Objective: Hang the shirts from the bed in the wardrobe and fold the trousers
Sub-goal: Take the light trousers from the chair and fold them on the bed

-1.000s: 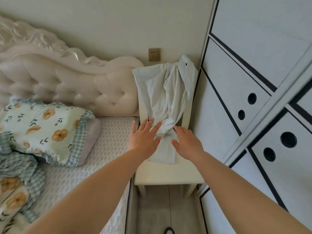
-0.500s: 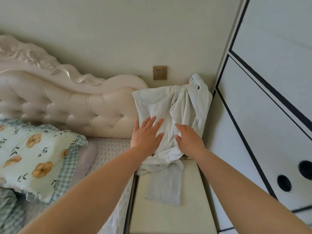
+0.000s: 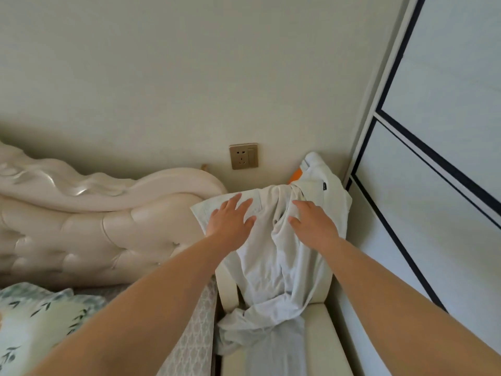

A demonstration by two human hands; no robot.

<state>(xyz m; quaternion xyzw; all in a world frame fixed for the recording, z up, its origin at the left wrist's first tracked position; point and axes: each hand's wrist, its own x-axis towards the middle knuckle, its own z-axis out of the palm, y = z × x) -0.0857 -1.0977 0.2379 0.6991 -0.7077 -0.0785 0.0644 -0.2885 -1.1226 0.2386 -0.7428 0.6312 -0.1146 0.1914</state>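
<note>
Writing and labels: a small dark label (image 3: 324, 185) sits on the far right shoulder of the pale garment (image 3: 273, 267); its text is too small to read. The wall socket (image 3: 243, 156) carries no legible marking.

Location of the task item: the pale garment is draped over the back of a cream chair (image 3: 325, 335), which stands between the mattress edge (image 3: 189, 335) on the left and the wardrobe door (image 3: 433, 185) on the right. Its lower end is bunched on the seat, and one strip runs off the near frame edge. Whether it is a shirt or trousers cannot be determined.

Grip state: the left hand (image 3: 230, 218) has its fingers straight and spread over the upper left part of the garment. The right hand (image 3: 314, 226) is likewise flat over the upper right folds. Neither hand holds any cloth; actual contact cannot be confirmed.

Obscured items: an orange object (image 3: 295, 175) behind the garment is mostly hidden. The padded headboard (image 3: 95, 221) and floral pillow (image 3: 32, 321) are cut off at left.
</note>
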